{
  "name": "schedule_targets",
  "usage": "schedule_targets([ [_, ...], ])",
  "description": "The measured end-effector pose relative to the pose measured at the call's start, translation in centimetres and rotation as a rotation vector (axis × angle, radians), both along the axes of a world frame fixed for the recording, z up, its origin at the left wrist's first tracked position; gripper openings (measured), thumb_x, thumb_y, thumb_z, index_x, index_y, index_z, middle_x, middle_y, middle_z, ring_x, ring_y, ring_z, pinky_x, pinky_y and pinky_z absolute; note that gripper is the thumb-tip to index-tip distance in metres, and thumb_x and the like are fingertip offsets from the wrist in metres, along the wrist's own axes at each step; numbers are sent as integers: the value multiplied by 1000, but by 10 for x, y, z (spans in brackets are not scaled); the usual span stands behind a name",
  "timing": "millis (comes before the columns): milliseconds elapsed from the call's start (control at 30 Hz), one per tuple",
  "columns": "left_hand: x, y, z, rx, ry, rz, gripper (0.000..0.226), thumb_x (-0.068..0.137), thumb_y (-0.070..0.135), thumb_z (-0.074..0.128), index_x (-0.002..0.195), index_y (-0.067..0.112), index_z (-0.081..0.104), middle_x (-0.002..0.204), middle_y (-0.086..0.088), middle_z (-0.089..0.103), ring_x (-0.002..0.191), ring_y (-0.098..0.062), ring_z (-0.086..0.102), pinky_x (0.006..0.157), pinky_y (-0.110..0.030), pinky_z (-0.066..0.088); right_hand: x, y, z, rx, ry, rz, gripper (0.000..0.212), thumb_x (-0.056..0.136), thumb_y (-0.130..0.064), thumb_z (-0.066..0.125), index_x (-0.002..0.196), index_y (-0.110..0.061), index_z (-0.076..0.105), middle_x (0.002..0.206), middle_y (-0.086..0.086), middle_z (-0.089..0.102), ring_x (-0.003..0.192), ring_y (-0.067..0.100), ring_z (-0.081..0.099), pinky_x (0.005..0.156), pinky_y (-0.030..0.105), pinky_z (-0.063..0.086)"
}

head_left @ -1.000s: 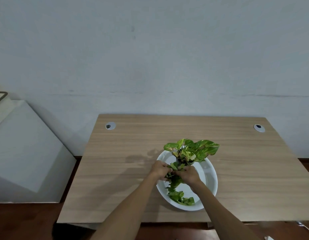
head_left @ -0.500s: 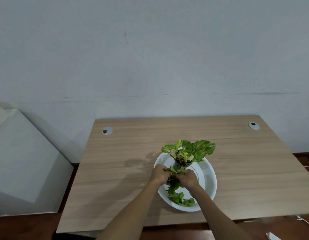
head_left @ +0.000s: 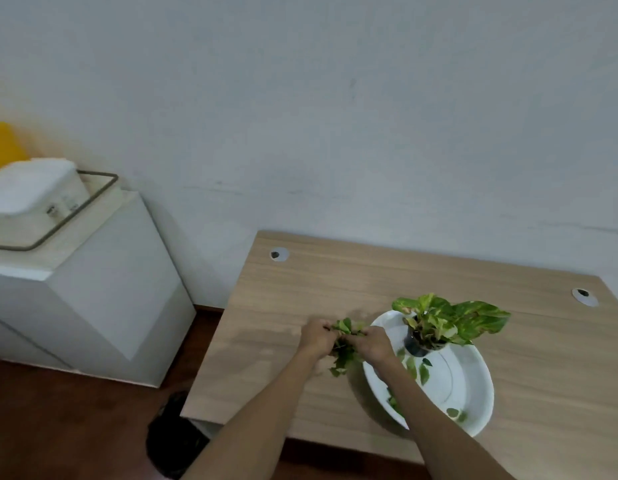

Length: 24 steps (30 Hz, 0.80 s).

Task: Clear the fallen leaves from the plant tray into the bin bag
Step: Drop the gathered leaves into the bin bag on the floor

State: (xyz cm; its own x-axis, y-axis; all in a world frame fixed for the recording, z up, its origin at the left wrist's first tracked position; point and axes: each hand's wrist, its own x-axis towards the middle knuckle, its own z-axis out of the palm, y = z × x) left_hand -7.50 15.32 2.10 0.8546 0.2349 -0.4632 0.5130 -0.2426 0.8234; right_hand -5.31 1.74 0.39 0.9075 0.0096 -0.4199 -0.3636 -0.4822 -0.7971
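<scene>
Both hands have carried the leaf bunch point(head_left: 345, 344) off the white tray point(head_left: 473, 386), over the desk point(head_left: 300, 289). Left hand point(head_left: 316, 337) and right hand point(head_left: 375, 342) clench it together; loose leaves point(head_left: 418, 368) lie rightward in the tray; black bin bag point(head_left: 172, 441) below-left. No readable writing.

left hand point(head_left: 316, 337): fingers curled, closed | right hand point(head_left: 375, 344): closed, close beside left | both forearms extended

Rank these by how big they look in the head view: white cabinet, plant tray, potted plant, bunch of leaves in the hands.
1. White cabinet, though it stands nearer the camera.
2. Plant tray.
3. Potted plant.
4. Bunch of leaves, partly hidden by both hands.
</scene>
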Motion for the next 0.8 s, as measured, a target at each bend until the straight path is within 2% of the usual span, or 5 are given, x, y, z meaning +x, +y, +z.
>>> schedule_targets([
  [167, -27, 58, 16, 13, -45, 117, 28, 86, 7, 63, 60, 18, 62, 77, -8, 67, 69, -23, 68, 56, -27, 59, -8, 66, 15, 26, 21, 150, 15, 80, -16, 77, 73, -4, 73, 70, 10, 72, 67, 21, 67, 66, 25, 55],
  [300, -49, 107, 17, -19, -39, 239, 30, 87, 6, 62, 59, 16, 62, 72, -7, 64, 68, -21, 66, 52, -27, 58, -18, 118, 16, 43, 11, 211, 9, 76, -15, 80, 73, -7, 76, 74, 10, 75, 73, 25, 72, 66, 35, 57],
  [433, -65, 151, 12, -12, -21, 343, 24, 87, 9, 63, 64, 13, 64, 81, -11, 67, 75, -24, 68, 57, -31, 61, -27, 167, 17, 40, 4, 295, 11, 72, -18, 83, 67, -15, 74, 69, 5, 73, 68, 20, 69, 56, 27, 52],
  [633, -91, 216, 1, -55, -28, 541, 12, 81, 11, 69, 69, 13, 72, 87, -16, 71, 77, -26, 70, 63, -44, 62, -25, 240, 11, 55, 35, 509, 23, 61, -28, 88, 70, -9, 77, 72, 8, 77, 75, 27, 74, 72, 47, 60],
  [800, -114, 259, 9, -95, -76, 657, 10, 86, 7, 66, 78, 14, 66, 83, -9, 64, 75, -17, 62, 67, -37, 59, -40, 298, 16, 116, 23, 608, 23, 65, -30, 89, 69, -11, 76, 76, 7, 75, 77, 23, 71, 68, 39, 56],
])
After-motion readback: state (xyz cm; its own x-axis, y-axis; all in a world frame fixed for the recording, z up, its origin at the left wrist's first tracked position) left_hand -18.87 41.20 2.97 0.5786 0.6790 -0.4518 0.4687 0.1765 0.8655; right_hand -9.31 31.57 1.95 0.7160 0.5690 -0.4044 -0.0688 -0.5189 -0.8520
